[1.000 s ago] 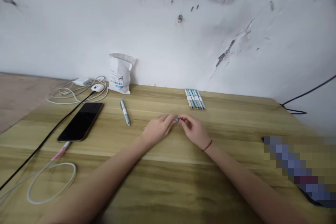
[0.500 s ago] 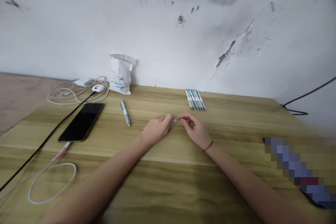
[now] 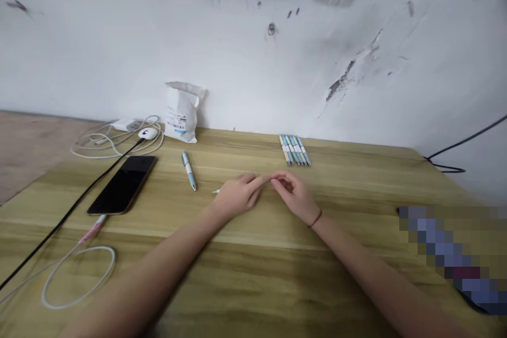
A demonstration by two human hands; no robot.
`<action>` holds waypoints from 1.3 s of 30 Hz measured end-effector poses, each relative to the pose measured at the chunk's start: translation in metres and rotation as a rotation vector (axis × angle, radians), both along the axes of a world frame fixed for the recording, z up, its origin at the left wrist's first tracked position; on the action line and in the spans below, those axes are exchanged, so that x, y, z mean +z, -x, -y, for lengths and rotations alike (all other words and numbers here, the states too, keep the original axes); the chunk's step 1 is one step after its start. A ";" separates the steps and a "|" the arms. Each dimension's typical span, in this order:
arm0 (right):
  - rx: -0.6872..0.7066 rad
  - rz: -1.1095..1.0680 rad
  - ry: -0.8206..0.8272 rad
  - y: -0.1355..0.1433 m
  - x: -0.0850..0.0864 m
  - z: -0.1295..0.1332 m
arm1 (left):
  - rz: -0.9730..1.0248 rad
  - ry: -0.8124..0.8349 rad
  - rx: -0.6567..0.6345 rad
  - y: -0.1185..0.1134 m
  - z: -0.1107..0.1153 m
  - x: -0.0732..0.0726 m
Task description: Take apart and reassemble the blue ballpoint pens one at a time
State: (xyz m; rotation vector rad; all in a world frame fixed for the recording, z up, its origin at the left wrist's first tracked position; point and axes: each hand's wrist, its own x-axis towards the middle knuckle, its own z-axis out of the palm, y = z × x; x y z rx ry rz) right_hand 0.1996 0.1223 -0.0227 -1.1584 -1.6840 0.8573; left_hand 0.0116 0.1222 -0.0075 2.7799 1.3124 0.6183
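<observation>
Pen (image 3: 216, 191), mostly hidden, pokes 1 pale end past left hand (image 3: 237, 194), grip unreadable; right hand (image 3: 295, 195) pinches tiny dark piece (image 3: 271, 180). Likely light, stiff, slick: mid-barrel's the hold!

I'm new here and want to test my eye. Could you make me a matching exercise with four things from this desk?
1. Phone
2. White packet
3. Row of pens
4. Pale-blue tip

A. Peeking out beside the left hand
B. Lying side by side
C. Upright near the wall
D. Screen dark

Pairs: 1-D, 2-C, 3-B, 4-A
</observation>
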 end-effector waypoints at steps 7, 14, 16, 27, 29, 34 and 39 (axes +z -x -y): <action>-0.023 -0.038 -0.027 -0.003 0.001 -0.003 | -0.028 -0.003 0.018 0.001 0.000 0.000; -0.063 0.094 -0.082 -0.004 0.002 -0.002 | 0.009 0.005 0.021 0.001 0.000 0.001; -0.055 0.139 -0.080 -0.003 0.002 -0.001 | 0.019 0.007 0.003 0.001 -0.001 0.000; -0.046 0.231 -0.160 -0.002 0.004 0.000 | 0.086 0.052 0.038 0.001 -0.002 -0.003; -0.034 0.246 -0.174 -0.001 0.005 0.001 | 0.084 0.047 0.024 0.001 -0.002 -0.003; -0.004 0.224 -0.155 0.000 0.006 0.002 | 0.136 0.036 -0.044 0.002 -0.003 -0.004; -0.010 0.106 -0.026 -0.003 -0.001 -0.002 | 0.209 0.014 -0.053 0.003 -0.005 -0.006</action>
